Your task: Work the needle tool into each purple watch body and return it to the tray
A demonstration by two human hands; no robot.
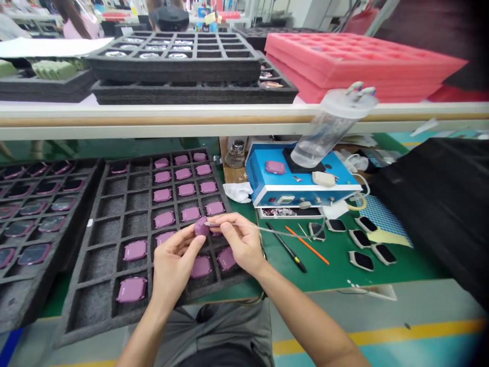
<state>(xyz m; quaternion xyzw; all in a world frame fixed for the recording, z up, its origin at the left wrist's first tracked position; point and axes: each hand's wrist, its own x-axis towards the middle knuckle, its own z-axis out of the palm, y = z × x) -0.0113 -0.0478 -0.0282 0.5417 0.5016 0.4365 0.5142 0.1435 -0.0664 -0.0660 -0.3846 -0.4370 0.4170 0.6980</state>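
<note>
Between thumb and fingers, my left hand (pixel 173 260) holds a small purple watch case (pixel 201 227) above a black foam tray (pixel 114 229). My right hand (pixel 240 242) pinches a thin nozzle with a transparent tube (pixel 275 230) running from it, its tip at the edge of the purple case. Whether the tip presses on the case, I cannot tell. Below both hands, several purple watch cases (pixel 132 289) lie in the tray's compartments; other compartments at its left show bare foam. My hands cover part of the tray.
A blue control box (pixel 301 178) carries a tilted transparent cylinder (pixel 321 130). Before it lie a black pen (pixel 288 250), an orange stick (pixel 307 245) and several watch bodies (pixel 361 261). Another foam tray (pixel 57 275) stands left. A shelf (pixel 171 122) with stacked trays crosses above.
</note>
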